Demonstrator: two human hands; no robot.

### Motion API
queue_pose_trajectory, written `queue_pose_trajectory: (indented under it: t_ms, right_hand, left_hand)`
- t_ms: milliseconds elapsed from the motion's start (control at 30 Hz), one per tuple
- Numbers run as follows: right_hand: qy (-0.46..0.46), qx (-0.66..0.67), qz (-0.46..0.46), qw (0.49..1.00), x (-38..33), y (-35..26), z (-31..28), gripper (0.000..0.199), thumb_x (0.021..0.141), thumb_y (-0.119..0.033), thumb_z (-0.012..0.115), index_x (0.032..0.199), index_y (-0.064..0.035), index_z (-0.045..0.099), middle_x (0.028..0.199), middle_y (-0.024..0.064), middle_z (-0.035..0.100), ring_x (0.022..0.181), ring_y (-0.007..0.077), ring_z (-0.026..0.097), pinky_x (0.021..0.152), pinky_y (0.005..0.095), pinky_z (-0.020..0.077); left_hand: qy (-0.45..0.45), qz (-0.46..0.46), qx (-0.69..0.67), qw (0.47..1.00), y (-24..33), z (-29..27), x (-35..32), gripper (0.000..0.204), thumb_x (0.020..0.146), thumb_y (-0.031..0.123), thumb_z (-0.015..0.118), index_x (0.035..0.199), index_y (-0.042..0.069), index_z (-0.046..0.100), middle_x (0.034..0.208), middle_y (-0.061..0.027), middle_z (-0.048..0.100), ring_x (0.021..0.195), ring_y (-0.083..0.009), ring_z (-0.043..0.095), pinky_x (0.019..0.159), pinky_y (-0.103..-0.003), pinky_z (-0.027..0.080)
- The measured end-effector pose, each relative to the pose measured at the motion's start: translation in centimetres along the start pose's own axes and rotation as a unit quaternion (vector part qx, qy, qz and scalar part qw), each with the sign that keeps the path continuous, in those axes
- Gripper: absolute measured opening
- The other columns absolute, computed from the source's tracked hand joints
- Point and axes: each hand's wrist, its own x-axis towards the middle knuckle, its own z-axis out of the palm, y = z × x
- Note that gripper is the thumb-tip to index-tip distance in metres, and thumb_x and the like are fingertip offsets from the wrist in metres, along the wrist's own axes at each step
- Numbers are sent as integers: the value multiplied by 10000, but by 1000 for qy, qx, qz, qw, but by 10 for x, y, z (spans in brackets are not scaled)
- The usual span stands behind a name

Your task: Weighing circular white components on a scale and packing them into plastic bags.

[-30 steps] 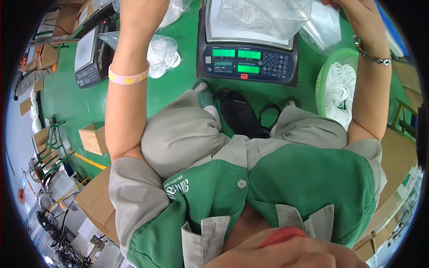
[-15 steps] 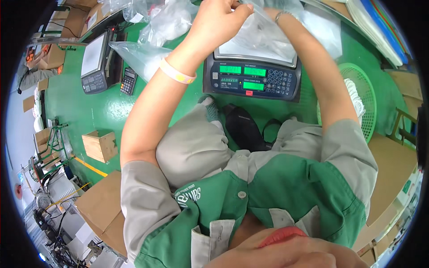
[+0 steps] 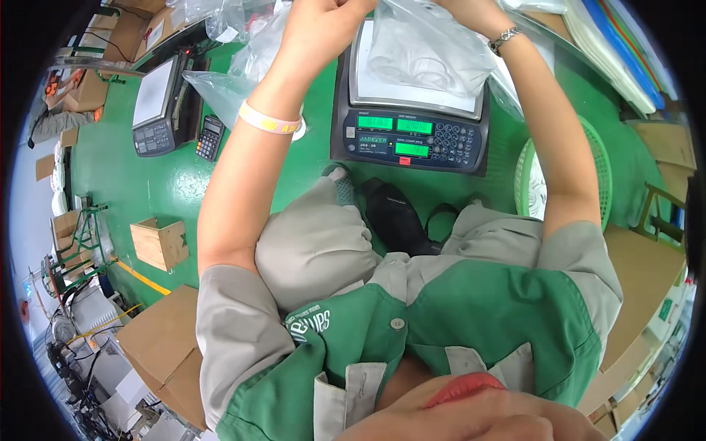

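Clear plastic bag (image 3: 423,48) with pale ring-shaped parts inside hangs between both hands, just over the counting scale's pan (image 3: 412,92). Left hand (image 3: 323,26) closed, pinching the bag's top edge; right hand (image 3: 471,11) mostly cut off by the frame, grip can't tell. Risk: thin film slips from the pinch, parts spill past the pan. Green basket (image 3: 596,154) below right hand; calculator (image 3: 209,137) left of left forearm.

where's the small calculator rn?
Head view, upper left: the small calculator lies on the green table, just right of the second scale and left of the person's left forearm.
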Motion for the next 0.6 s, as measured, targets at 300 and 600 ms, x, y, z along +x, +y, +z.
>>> queue_pose_trajectory:
  t_ms: [300,600]
  right_hand:
    - [29,158,93,983,-25,-27,-41,195,851,-143,555,940,11,636,682,71,616,622,130,537,596,280,442]
    - [83,309,176,931,-47,-19,-64,225,890,-213,527,848,-30,650,674,-14,585,557,63,464,521,210,394]
  left_hand:
    - [27,167,242,955,10,3,-10,482,789,67,557,1264,54,472,874,-131,561,1031,-154,491,792,-289,404]
    - [86,172,173,966,37,12,-19,446,780,61,569,1223,72,515,1344,-183,369,923,-151,511,710,-229,431]
